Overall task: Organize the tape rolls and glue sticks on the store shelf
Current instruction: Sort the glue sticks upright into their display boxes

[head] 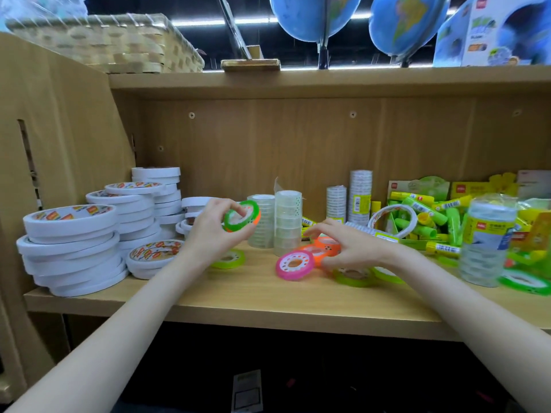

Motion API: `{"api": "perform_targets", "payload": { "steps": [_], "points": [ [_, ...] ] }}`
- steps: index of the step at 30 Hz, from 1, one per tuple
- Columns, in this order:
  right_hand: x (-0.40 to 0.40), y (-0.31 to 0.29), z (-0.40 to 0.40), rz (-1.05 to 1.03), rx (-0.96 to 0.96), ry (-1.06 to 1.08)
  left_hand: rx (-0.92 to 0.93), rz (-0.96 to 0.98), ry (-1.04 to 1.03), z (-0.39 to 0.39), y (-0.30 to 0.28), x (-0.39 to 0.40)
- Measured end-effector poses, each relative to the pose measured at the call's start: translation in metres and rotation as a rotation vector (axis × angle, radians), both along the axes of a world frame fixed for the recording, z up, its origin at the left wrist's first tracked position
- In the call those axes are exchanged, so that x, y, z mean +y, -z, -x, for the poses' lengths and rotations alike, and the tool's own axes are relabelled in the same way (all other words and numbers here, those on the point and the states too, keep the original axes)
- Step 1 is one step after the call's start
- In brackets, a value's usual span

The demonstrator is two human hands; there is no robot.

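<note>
My left hand point(213, 228) holds a green tape roll stacked on an orange one point(242, 216) above the wooden shelf point(244, 296). My right hand point(351, 245) reaches over the orange tape rolls point(320, 248) lying on the shelf, its fingers curled at them; whether it grips one I cannot tell. A pink roll point(294, 265) leans against them. Green rolls lie under the right wrist point(353, 277) and under the left wrist point(228, 259). Yellow-green glue sticks point(423, 216) are heaped at the right.
Stacks of white double-sided tape point(89, 234) fill the shelf's left. Clear tape stacks point(275, 225) stand behind my hands, taller ones point(359, 196) further right. A wrapped clear-tape column point(484, 239) stands at the right front. A basket point(113, 43) and globes point(402, 22) sit on top.
</note>
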State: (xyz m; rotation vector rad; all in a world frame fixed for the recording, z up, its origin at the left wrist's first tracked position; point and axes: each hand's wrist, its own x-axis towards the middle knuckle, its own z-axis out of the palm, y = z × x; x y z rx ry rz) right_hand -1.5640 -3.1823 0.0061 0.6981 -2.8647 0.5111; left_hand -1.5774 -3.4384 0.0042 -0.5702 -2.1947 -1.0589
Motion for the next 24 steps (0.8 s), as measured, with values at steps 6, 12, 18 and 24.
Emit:
{"api": "perform_targets", "payload": {
  "steps": [6, 12, 18, 24],
  "points": [
    [-0.009, -0.004, 0.004, -0.107, -0.029, 0.039, -0.113, 0.237, -0.148, -0.007, 0.012, -0.021],
    [-0.016, 0.0, 0.011, -0.163, 0.003, 0.073, -0.17, 0.284, -0.075, -0.005, 0.017, -0.007],
    [-0.005, -0.004, 0.006, -0.008, 0.044, 0.066, -0.321, 0.375, -0.046, 0.001, 0.009, -0.015],
    [-0.022, -0.014, -0.02, 0.219, 0.243, -0.011, -0.27, 0.472, -0.063, -0.007, 0.007, -0.02]
  ]
}}
